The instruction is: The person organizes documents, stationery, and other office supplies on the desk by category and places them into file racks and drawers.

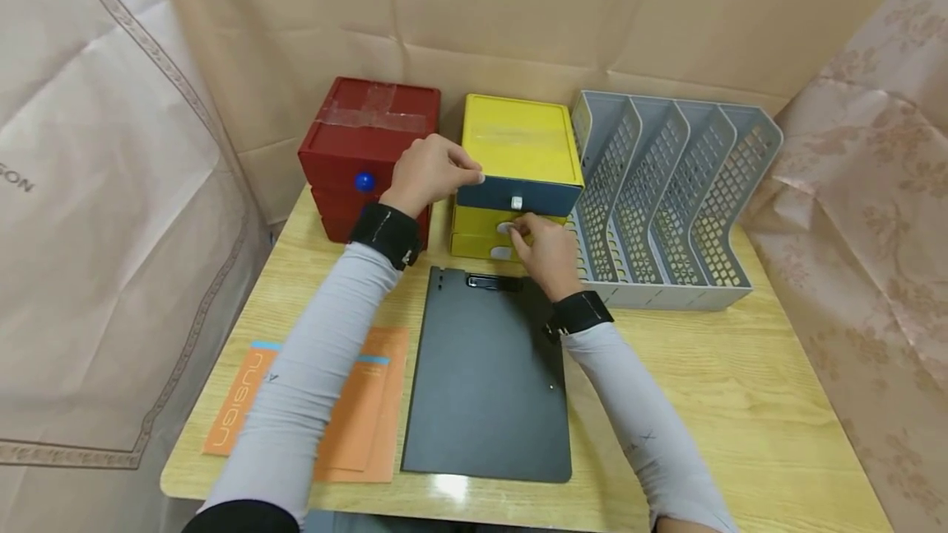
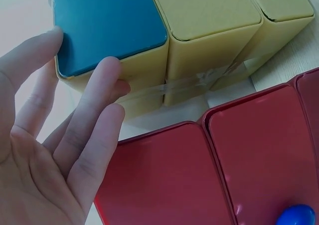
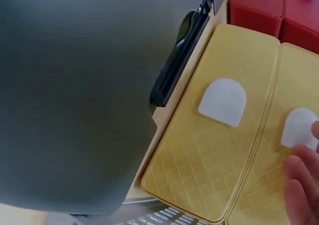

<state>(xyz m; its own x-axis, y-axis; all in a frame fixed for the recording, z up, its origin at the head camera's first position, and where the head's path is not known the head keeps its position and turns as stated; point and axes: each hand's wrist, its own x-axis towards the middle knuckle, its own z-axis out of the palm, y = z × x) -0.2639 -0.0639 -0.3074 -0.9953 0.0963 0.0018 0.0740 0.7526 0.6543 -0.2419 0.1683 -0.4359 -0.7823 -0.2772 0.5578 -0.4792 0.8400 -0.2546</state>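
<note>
A yellow drawer box (image 1: 522, 138) has a dark blue top drawer front (image 1: 481, 194) with a white knob (image 1: 516, 202). My left hand (image 1: 435, 173) is at the front left corner of this top drawer, its fingers loosely bent, holding nothing. In the left wrist view, its fingertips overlap the edge of the blue front (image 2: 112, 25). My right hand (image 1: 550, 253) is in front of the middle drawer, fingers loosely curled. In the right wrist view, its fingertips (image 3: 304, 170) overlap the edge of that drawer's white tab handle (image 3: 298, 127). The lower drawer's white handle (image 3: 224, 103) stands apart from the hand.
A red drawer box (image 1: 370, 134) with a blue knob (image 1: 364, 182) stands at the left. On the right is a grey file rack (image 1: 666, 294). A dark clipboard (image 1: 485, 385) lies in front of the yellow box, beside orange notebooks (image 1: 363, 418) partly under my left arm.
</note>
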